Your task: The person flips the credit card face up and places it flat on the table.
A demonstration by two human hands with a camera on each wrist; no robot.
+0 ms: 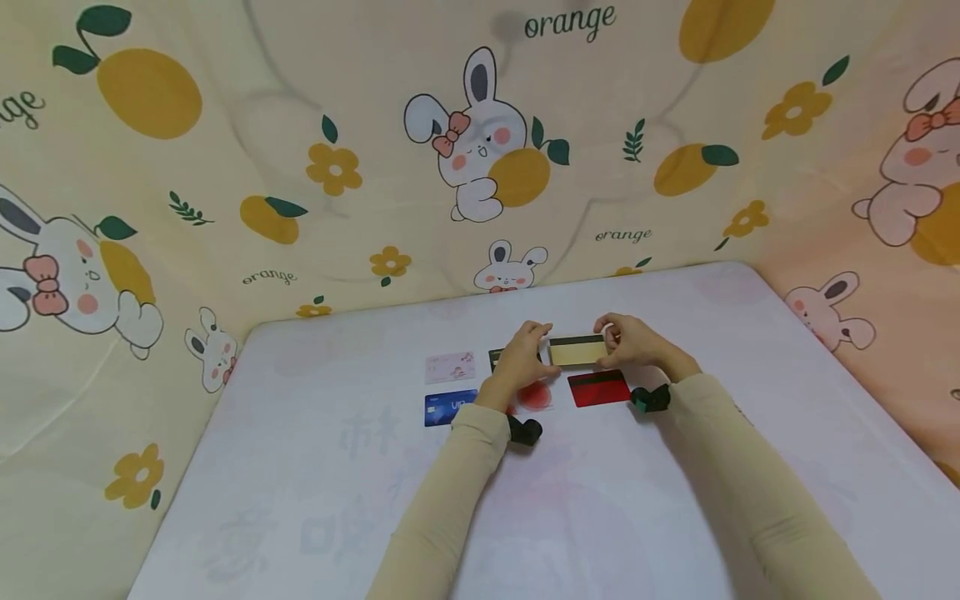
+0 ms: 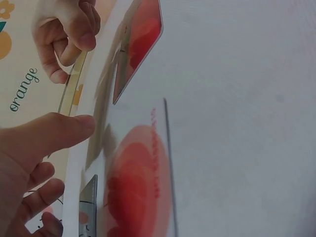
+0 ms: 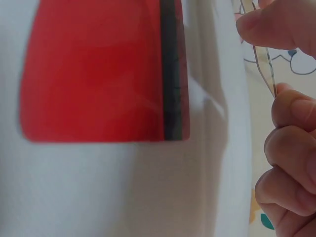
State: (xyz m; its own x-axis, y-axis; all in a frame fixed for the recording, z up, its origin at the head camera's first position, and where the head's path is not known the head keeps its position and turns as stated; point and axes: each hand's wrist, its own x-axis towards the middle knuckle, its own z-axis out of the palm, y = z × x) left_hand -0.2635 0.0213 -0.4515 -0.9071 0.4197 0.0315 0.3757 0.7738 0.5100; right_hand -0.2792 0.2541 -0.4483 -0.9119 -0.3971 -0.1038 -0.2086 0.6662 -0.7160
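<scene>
A gold card with a black stripe is raised slightly off the table, between both hands. My right hand pinches its right end between thumb and fingers. The left hand has thumb and forefinger at the card's left corners; in the left wrist view the thumb crosses in front of it. Below the gold card lies a red card with a dark stripe. A card with a red round picture lies under the left wrist, and a dark card is mostly hidden behind the left hand.
Left of the hands lie a pale pink card and a blue VIP card. The white-covered table ends at a wall of rabbit-and-orange printed cloth. Black wrist devices are worn on both wrists.
</scene>
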